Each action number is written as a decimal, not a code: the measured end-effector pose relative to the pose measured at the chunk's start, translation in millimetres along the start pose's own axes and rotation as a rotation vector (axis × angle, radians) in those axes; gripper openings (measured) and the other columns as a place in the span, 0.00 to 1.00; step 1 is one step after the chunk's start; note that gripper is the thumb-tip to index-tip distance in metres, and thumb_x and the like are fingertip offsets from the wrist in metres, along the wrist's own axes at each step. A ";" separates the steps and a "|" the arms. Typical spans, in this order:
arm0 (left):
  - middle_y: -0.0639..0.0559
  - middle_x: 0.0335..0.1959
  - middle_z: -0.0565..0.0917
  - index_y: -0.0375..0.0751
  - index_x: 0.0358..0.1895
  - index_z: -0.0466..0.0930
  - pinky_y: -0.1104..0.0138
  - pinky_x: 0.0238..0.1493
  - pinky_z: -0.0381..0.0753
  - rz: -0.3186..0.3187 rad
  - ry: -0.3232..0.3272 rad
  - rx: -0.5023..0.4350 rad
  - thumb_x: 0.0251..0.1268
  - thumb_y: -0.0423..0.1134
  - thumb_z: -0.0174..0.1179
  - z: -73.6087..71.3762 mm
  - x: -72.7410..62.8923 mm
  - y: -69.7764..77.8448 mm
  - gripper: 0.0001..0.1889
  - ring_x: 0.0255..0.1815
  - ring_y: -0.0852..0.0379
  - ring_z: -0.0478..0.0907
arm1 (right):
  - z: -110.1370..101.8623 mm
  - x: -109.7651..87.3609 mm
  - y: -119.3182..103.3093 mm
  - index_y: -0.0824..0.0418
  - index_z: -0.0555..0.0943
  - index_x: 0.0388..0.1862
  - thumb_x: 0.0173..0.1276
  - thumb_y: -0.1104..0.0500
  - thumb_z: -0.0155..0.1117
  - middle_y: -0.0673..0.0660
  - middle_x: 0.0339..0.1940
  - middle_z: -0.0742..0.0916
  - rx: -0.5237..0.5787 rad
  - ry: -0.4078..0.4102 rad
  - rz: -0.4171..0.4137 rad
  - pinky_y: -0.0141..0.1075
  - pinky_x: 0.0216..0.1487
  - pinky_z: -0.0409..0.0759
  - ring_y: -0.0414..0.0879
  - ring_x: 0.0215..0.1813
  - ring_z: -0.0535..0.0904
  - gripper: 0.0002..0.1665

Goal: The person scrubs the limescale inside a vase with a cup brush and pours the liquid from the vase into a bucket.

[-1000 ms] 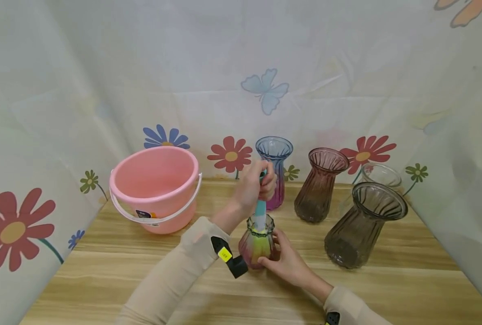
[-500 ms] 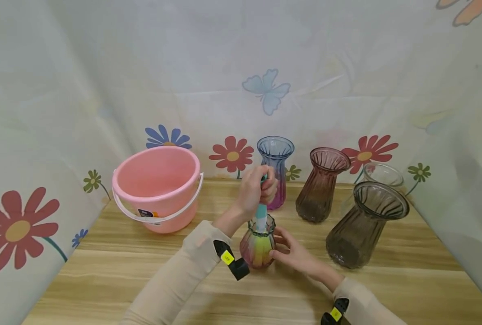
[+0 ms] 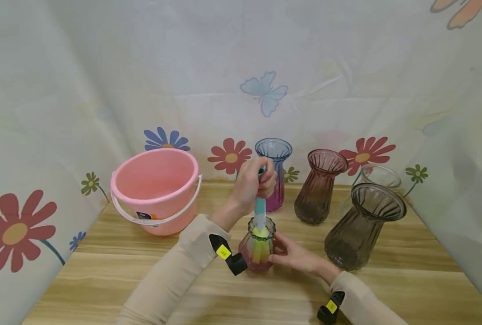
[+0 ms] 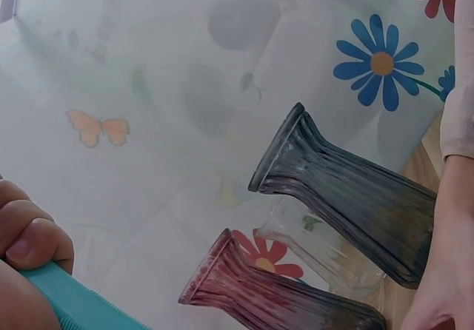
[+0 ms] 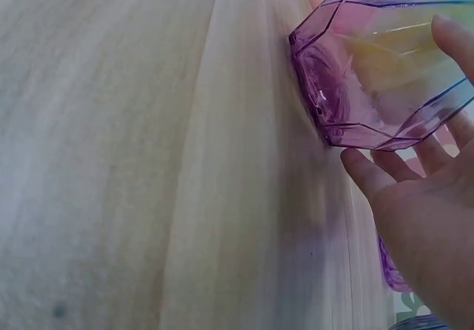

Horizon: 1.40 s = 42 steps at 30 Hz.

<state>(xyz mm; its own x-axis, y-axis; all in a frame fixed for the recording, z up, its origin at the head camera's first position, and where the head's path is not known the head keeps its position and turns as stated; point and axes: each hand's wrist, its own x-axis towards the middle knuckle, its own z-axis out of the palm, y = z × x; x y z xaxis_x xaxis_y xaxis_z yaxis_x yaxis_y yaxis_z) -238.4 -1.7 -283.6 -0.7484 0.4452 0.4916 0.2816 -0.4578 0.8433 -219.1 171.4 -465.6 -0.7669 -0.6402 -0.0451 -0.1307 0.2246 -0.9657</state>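
My left hand (image 3: 254,184) grips the teal handle (image 4: 78,300) of a sponge brush, held upright. Its pale shaft (image 3: 260,220) passes down through the scalloped mouth of a small glass vase (image 3: 247,250). The yellow sponge head (image 3: 259,250) shows through the glass, inside the vase. At the vase's right side is my right hand (image 3: 295,257), fingers behind it and thumb on the near side. In the right wrist view, the vase (image 5: 326,86) has a purple base and faceted walls, with the right hand's fingers (image 5: 363,169) spread along its side.
A pink bucket (image 3: 176,203) with a white handle stands at the left. Behind my left hand is a blue-and-purple vase (image 3: 279,176). A reddish-brown vase (image 3: 316,194), a clear vase (image 3: 381,174) and a dark grey vase (image 3: 352,237) stand to the right.
My left hand has risen slightly with the brush, and yellow sponge shows at the vase's neck. The right thumb has shifted from the vase's front toward its right side.
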 end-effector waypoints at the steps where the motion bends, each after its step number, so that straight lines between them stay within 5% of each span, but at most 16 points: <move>1: 0.56 0.07 0.54 0.44 0.14 0.54 0.67 0.10 0.47 -0.007 0.004 0.003 0.65 0.39 0.30 -0.1 0.3 0.6 0.19 0.07 0.58 0.48 | 0.6 0.6 -0.3 0.66 0.42 0.72 0.64 0.58 0.59 0.71 0.71 0.54 0.001 0.000 0.001 0.53 0.65 0.58 0.67 0.70 0.51 0.48; 10: 0.57 0.07 0.54 0.44 0.14 0.53 0.68 0.10 0.46 -0.062 0.017 -0.011 0.67 0.40 0.29 -3.2 -5.8 -11.1 0.19 0.07 0.59 0.47 | 5.1 3.5 -1.1 0.64 0.43 0.73 0.66 0.56 0.58 0.70 0.70 0.57 -0.051 0.003 -0.003 0.51 0.65 0.61 0.64 0.70 0.54 0.46; 16: 0.57 0.07 0.55 0.44 0.14 0.53 0.67 0.09 0.45 -0.028 0.005 -0.021 0.67 0.41 0.30 -2.6 -9.4 -18.1 0.20 0.06 0.59 0.47 | 6.2 3.0 -3.8 0.61 0.42 0.73 0.65 0.57 0.58 0.69 0.69 0.59 -0.071 0.019 -0.006 0.51 0.64 0.62 0.63 0.70 0.55 0.46; 34: 0.58 0.07 0.54 0.45 0.14 0.54 0.68 0.10 0.46 0.001 0.039 0.021 0.66 0.40 0.30 -1.7 -5.4 1.2 0.19 0.07 0.58 0.47 | 9.0 1.0 -5.2 0.58 0.43 0.74 0.66 0.55 0.58 0.66 0.71 0.58 -0.156 0.031 -0.020 0.47 0.62 0.67 0.63 0.69 0.58 0.46; 42: 0.57 0.07 0.55 0.44 0.14 0.54 0.69 0.10 0.48 -0.007 -0.017 -0.002 0.67 0.41 0.30 -2.1 -10.4 -8.0 0.19 0.07 0.59 0.49 | 9.7 0.7 -4.0 0.55 0.46 0.73 0.65 0.56 0.59 0.65 0.69 0.62 -0.136 0.048 -0.037 0.46 0.61 0.68 0.62 0.67 0.61 0.45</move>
<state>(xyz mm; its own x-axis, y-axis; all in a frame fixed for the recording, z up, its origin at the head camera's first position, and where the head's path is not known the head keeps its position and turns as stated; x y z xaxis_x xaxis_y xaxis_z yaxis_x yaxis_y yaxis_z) -234.1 -4.2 -295.9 -0.7401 0.4613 0.4894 0.2752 -0.4562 0.8462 -213.0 162.9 -464.2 -0.7889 -0.6145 0.0054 -0.2406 0.3008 -0.9228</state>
